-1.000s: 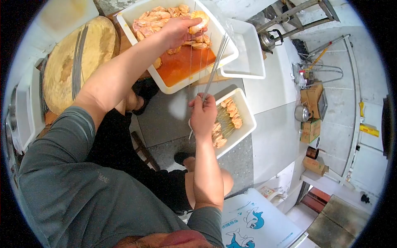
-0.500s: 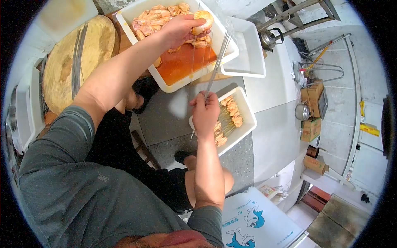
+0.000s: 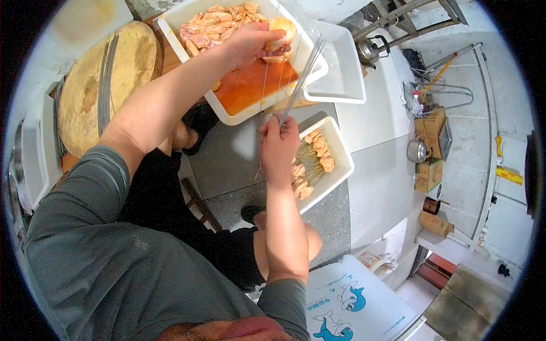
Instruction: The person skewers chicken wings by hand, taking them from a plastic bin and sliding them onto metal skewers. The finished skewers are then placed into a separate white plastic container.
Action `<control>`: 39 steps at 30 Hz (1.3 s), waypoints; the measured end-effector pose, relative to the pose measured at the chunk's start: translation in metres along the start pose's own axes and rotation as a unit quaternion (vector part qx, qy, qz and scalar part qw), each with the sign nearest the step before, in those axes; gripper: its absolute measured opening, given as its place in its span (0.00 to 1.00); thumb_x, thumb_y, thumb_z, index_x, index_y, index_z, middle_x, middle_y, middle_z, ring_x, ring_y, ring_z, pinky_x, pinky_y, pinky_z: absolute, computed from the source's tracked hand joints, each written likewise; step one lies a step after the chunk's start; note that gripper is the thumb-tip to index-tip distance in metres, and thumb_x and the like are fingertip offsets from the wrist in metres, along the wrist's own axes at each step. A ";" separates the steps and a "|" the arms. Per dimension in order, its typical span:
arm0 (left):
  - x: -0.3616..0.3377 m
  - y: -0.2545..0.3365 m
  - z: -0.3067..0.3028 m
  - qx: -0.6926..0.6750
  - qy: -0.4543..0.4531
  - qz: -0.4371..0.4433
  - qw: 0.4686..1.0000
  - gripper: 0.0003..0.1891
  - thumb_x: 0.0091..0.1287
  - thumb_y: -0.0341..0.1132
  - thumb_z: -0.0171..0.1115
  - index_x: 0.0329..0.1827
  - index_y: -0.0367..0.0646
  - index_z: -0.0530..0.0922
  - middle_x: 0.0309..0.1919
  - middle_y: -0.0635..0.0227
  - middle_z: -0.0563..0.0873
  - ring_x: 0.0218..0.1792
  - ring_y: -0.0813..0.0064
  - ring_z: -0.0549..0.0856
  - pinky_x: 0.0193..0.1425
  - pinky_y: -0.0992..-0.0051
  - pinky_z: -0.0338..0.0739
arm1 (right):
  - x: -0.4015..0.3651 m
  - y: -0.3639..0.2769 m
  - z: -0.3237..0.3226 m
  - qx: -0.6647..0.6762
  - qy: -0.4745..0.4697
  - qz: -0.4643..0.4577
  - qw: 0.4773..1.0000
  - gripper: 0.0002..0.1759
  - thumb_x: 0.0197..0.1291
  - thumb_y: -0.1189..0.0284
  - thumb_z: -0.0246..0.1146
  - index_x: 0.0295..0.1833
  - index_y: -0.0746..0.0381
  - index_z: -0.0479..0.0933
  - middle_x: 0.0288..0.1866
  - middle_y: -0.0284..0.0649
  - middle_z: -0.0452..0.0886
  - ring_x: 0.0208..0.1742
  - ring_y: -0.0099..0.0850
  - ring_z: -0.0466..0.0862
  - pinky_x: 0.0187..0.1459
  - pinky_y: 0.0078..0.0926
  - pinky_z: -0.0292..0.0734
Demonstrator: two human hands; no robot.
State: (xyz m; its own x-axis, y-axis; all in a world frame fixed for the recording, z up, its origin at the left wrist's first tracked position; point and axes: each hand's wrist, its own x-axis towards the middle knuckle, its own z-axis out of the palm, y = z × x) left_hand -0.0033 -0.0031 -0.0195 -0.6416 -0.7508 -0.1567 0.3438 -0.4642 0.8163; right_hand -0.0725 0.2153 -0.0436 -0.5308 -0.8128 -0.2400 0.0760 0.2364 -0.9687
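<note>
My left hand (image 3: 250,45) grips a pale, glistening chicken wing (image 3: 282,33), thumb on top, above a white tub (image 3: 230,118) of raw chicken wings (image 3: 210,25) in reddish marinade (image 3: 256,85). In my right hand (image 3: 278,148) is a bundle of thin metal skewers (image 3: 301,79), fanned upward with their far ends beside the held wing. My right fingers are closed round the skewers' lower part. Just right of that hand, a smaller white tub (image 3: 341,165) holds skewered chicken pieces (image 3: 321,150) in two groups.
An empty-looking white tub (image 3: 341,68) stands beside the marinade tub. On the left, more skewers (image 3: 106,79) lie on a round wooden chopping block (image 3: 136,62). A kettle (image 3: 369,52) sits at the upper right, and a white freezer lid (image 3: 364,301) with dolphin pictures is at lower right.
My right hand has shifted slightly up and left with the skewers, whose tips have swung a little to the right. My left hand keeps the wing in nearly the same place.
</note>
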 end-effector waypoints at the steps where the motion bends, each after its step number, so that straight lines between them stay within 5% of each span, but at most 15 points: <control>1: 0.000 -0.003 0.001 -0.001 -0.003 -0.004 1.000 0.13 0.70 0.34 0.58 0.47 0.30 0.73 0.42 0.57 0.82 0.45 0.68 0.85 0.49 0.76 0.83 | 0.001 -0.002 0.002 0.014 0.002 0.001 1.000 0.08 0.68 0.71 0.55 0.40 0.66 0.70 0.23 0.35 0.77 0.21 0.21 0.72 0.23 0.22 0.66; 5: 0.008 -0.012 -0.006 0.001 -0.045 0.014 0.999 0.12 0.71 0.34 0.56 0.47 0.31 0.74 0.42 0.59 0.82 0.42 0.69 0.85 0.50 0.76 0.83 | 0.009 -0.001 0.009 0.053 0.006 -0.007 0.999 0.09 0.67 0.70 0.56 0.39 0.66 0.70 0.23 0.36 0.77 0.22 0.21 0.73 0.24 0.23 0.67; 15: -0.006 -0.006 0.012 0.035 0.018 -0.027 0.999 0.12 0.71 0.33 0.56 0.46 0.29 0.75 0.41 0.58 0.83 0.41 0.70 0.85 0.49 0.76 0.84 | 0.029 -0.005 0.015 0.051 0.029 -0.001 0.998 0.10 0.67 0.69 0.54 0.38 0.66 0.71 0.24 0.37 0.77 0.24 0.25 0.76 0.28 0.26 0.70; 27: -0.004 -0.009 0.011 0.033 0.044 -0.039 0.998 0.14 0.71 0.34 0.56 0.46 0.28 0.75 0.43 0.56 0.83 0.41 0.69 0.86 0.48 0.75 0.85 | 0.028 0.002 0.015 -0.070 0.063 -0.102 0.990 0.10 0.69 0.70 0.52 0.41 0.67 0.71 0.27 0.42 0.81 0.28 0.29 0.82 0.32 0.28 0.75; 35: -0.009 -0.008 0.013 0.034 0.021 -0.034 0.999 0.13 0.69 0.35 0.59 0.44 0.30 0.76 0.42 0.59 0.83 0.42 0.71 0.85 0.50 0.77 0.83 | 0.011 -0.013 0.026 0.093 0.009 0.029 0.995 0.08 0.70 0.72 0.50 0.46 0.67 0.69 0.32 0.42 0.80 0.26 0.27 0.81 0.26 0.25 0.73; 38: -0.001 -0.011 0.004 0.097 0.013 -0.053 0.994 0.14 0.68 0.38 0.60 0.44 0.32 0.79 0.41 0.62 0.84 0.42 0.74 0.85 0.49 0.74 0.82 | 0.011 -0.008 0.022 0.076 0.023 0.024 0.997 0.08 0.71 0.72 0.50 0.47 0.65 0.68 0.32 0.40 0.78 0.25 0.24 0.77 0.24 0.22 0.71; 39: -0.001 -0.007 0.003 0.251 0.009 -0.029 0.967 0.15 0.68 0.40 0.61 0.44 0.34 0.80 0.41 0.62 0.85 0.42 0.73 0.85 0.48 0.72 0.82 | 0.012 -0.006 0.019 0.071 0.033 0.018 0.997 0.08 0.71 0.72 0.50 0.47 0.65 0.68 0.31 0.39 0.78 0.24 0.22 0.76 0.24 0.21 0.70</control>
State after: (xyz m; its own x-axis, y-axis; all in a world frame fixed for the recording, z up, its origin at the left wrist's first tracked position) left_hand -0.0067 0.0021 -0.0235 -0.6358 -0.7411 -0.2157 -0.0718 -0.2214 0.9725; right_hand -0.0637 0.1942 -0.0415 -0.5796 -0.7673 -0.2744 0.2123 0.1829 -0.9599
